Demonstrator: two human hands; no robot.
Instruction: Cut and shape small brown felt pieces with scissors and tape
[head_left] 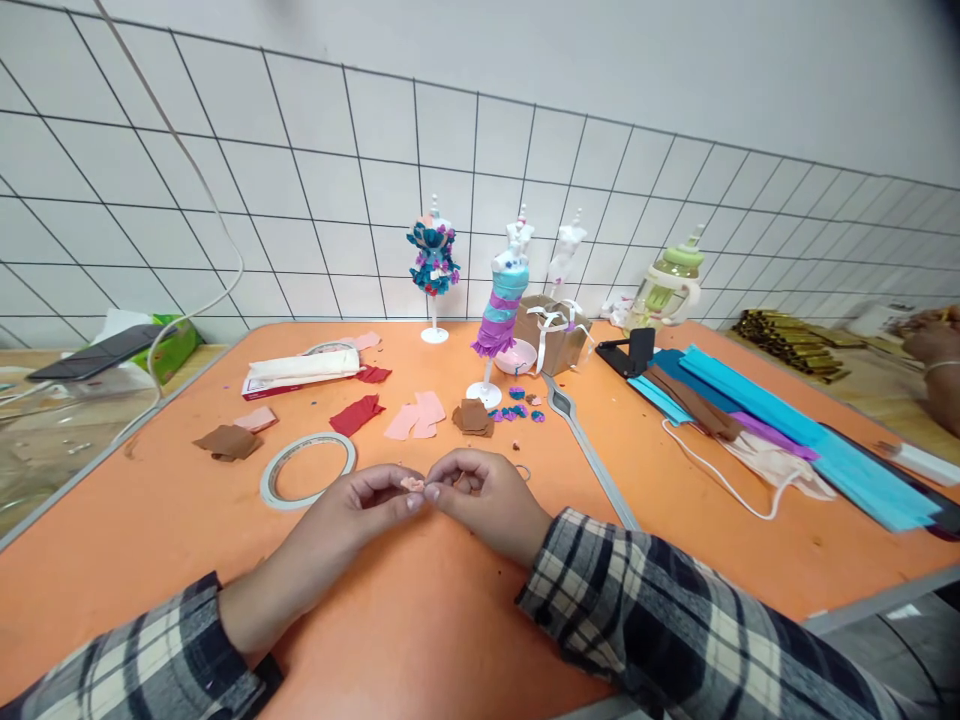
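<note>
Between my two hands, above the front half of the orange table, is a small crumpled piece of pink crepe paper. My left hand pinches it between thumb and fingers. Closed at its right edge, my right hand has its thumb and fingertips against the same piece. Beyond the hands lie pink paper pieces, brown paper pieces and red paper. A roll of tape lies flat to the left of my left hand.
Small dress forms stand at the back, one in teal ruffles, another in blue and purple paper. Behind are a cardboard box and a bottle. Tweezers and paper strips lie right. Another person's hand shows far right.
</note>
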